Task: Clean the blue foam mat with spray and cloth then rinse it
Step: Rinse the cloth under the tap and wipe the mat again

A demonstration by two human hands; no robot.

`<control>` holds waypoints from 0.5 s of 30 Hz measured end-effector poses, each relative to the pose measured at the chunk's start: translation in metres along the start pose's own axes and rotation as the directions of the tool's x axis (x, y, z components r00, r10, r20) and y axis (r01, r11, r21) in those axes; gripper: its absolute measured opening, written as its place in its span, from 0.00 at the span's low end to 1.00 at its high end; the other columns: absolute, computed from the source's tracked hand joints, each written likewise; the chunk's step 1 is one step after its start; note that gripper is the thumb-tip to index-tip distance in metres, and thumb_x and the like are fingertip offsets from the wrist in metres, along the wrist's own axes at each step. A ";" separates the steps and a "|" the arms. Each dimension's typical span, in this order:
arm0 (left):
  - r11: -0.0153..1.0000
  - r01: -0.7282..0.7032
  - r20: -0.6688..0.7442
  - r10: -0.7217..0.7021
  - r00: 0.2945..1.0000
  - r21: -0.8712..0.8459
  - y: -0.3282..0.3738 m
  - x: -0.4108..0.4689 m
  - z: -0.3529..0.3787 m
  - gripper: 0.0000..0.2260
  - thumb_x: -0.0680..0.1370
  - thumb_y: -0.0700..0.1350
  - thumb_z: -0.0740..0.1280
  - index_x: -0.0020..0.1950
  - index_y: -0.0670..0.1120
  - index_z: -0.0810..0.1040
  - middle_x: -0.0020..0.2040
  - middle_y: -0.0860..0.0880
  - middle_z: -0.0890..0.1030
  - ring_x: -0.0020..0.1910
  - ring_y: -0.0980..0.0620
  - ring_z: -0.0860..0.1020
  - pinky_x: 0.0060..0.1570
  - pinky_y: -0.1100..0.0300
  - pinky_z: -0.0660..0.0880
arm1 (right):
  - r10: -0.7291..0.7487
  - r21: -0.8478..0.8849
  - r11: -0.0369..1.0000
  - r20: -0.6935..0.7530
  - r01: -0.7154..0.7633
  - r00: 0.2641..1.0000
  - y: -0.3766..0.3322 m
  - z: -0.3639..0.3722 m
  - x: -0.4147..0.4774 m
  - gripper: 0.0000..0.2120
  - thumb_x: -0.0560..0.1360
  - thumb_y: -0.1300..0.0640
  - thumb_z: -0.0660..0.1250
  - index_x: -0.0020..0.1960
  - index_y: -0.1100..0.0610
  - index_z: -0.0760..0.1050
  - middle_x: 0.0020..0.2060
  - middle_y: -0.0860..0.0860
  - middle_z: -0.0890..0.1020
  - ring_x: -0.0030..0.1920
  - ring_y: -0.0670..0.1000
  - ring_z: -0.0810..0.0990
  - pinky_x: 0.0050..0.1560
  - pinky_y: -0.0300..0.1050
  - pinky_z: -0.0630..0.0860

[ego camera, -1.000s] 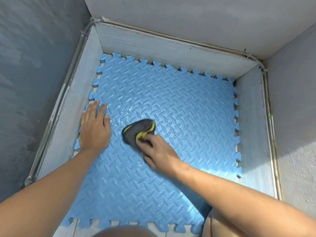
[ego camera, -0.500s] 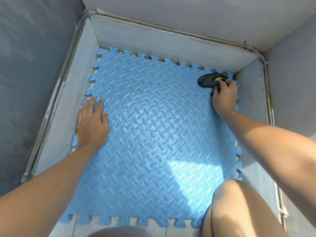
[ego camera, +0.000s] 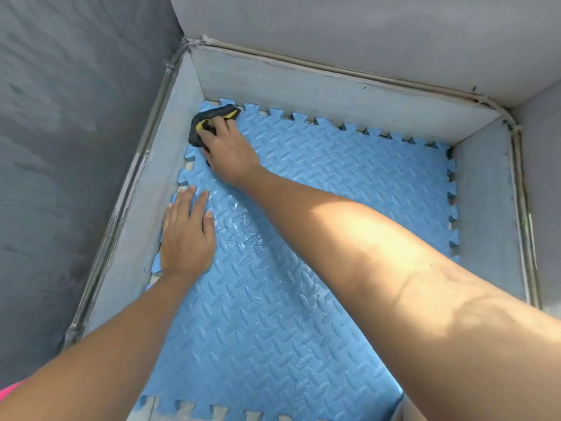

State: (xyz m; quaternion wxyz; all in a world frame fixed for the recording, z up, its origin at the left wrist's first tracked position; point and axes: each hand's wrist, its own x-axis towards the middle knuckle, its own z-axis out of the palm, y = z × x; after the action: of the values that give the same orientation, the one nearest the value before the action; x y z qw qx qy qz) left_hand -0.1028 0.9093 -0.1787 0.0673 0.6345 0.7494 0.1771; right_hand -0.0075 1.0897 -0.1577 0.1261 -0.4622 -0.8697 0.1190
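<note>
The blue foam mat (ego camera: 349, 183) with a diamond-plate texture and jigsaw edges lies flat on the floor inside a walled corner. Its surface looks wet and shiny near the middle left. My right hand (ego camera: 230, 150) reaches across to the mat's far left corner and presses a dark cloth with a yellow edge (ego camera: 209, 120) onto it. Pressed flat on the mat's left edge is my left hand (ego camera: 186, 235), fingers together and holding nothing. No spray bottle is in view.
Low grey skirting walls (ego camera: 318, 89) enclose the mat on the left, far and right sides, with a thin cable running along their top. Pale floor tiles (ego camera: 151, 408) show at the mat's near edge. A bit of pink fabric (ego camera: 9, 390) shows at the lower left.
My right hand swept the cloth from the mat's middle to the far right corner, then across to the far left corner. My left hand stayed pressed on the left edge.
</note>
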 end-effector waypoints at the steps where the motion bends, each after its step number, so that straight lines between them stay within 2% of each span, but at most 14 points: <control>1: 1.000 -0.001 0.001 0.001 1.000 0.002 -0.001 0.001 0.000 0.19 0.84 0.44 0.59 0.75 0.44 0.70 0.77 0.44 0.67 0.78 0.44 0.62 0.78 0.46 0.57 | -0.017 -0.001 1.000 -0.022 0.017 1.000 0.006 -0.002 -0.003 0.18 0.81 0.53 0.65 0.68 0.58 0.77 0.64 0.59 0.75 0.62 0.61 0.73 0.57 0.57 0.76; 3: 1.000 -0.002 0.000 0.002 1.000 0.005 -0.002 0.001 0.000 0.19 0.84 0.44 0.59 0.75 0.44 0.70 0.77 0.44 0.67 0.78 0.44 0.62 0.78 0.46 0.57 | 0.030 0.028 0.999 -0.086 -0.028 0.996 0.033 -0.008 -0.013 0.17 0.78 0.56 0.67 0.65 0.58 0.79 0.63 0.59 0.77 0.59 0.63 0.75 0.56 0.56 0.76; 5: 1.000 -0.008 0.000 0.008 1.000 -0.001 -0.003 0.000 0.001 0.19 0.84 0.44 0.59 0.75 0.44 0.70 0.77 0.43 0.67 0.78 0.44 0.62 0.78 0.45 0.57 | 0.160 0.043 0.987 -0.132 -0.155 0.978 0.075 -0.020 -0.033 0.18 0.76 0.58 0.68 0.65 0.57 0.79 0.63 0.59 0.77 0.58 0.64 0.75 0.57 0.56 0.76; 9: 1.000 0.002 0.005 -0.002 1.000 -0.017 -0.002 0.000 0.000 0.19 0.85 0.44 0.59 0.75 0.43 0.70 0.78 0.43 0.66 0.79 0.44 0.62 0.78 0.44 0.56 | 0.379 -0.016 0.919 -0.242 -0.395 0.893 0.182 -0.062 -0.119 0.19 0.78 0.56 0.65 0.67 0.58 0.78 0.61 0.62 0.77 0.58 0.66 0.75 0.58 0.59 0.76; 11: 1.000 0.008 0.007 -0.008 1.000 -0.016 -0.001 0.000 0.000 0.19 0.85 0.44 0.59 0.75 0.43 0.70 0.78 0.43 0.66 0.79 0.44 0.62 0.78 0.44 0.56 | 0.532 -0.044 0.823 -0.290 -0.566 0.796 0.237 -0.083 -0.172 0.19 0.79 0.56 0.64 0.69 0.59 0.77 0.61 0.64 0.76 0.60 0.68 0.74 0.59 0.60 0.75; 13: 1.000 0.009 0.016 -0.008 1.000 -0.015 0.000 0.000 0.000 0.19 0.85 0.44 0.58 0.75 0.43 0.70 0.78 0.42 0.66 0.79 0.43 0.62 0.78 0.44 0.56 | 0.695 -0.042 0.664 -0.335 -0.747 0.637 0.275 -0.103 -0.217 0.19 0.81 0.55 0.62 0.69 0.61 0.76 0.63 0.66 0.74 0.63 0.69 0.72 0.62 0.61 0.74; 14: 1.000 0.007 0.019 -0.007 1.000 -0.015 0.000 0.000 -0.001 0.19 0.85 0.44 0.58 0.75 0.43 0.70 0.78 0.42 0.66 0.78 0.43 0.62 0.78 0.44 0.56 | 0.749 -0.037 0.592 -0.343 -0.805 0.567 0.286 -0.110 -0.233 0.19 0.82 0.55 0.61 0.68 0.62 0.75 0.64 0.67 0.73 0.64 0.69 0.71 0.64 0.62 0.73; 15: 1.000 0.005 0.020 -0.005 1.000 -0.016 0.001 0.001 -0.001 0.19 0.85 0.44 0.58 0.75 0.43 0.70 0.78 0.42 0.66 0.78 0.43 0.62 0.78 0.45 0.56 | 0.780 -0.038 0.549 -0.337 -0.835 0.527 0.291 -0.114 -0.242 0.18 0.82 0.55 0.60 0.68 0.63 0.75 0.65 0.67 0.72 0.65 0.69 0.71 0.65 0.61 0.72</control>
State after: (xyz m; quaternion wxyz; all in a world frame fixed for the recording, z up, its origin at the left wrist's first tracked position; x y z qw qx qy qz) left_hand -0.1027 0.9097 -0.1776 0.0806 0.6337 0.7489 0.1766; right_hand 0.3863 1.0571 -0.1707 0.1324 -0.8349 -0.5341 0.0115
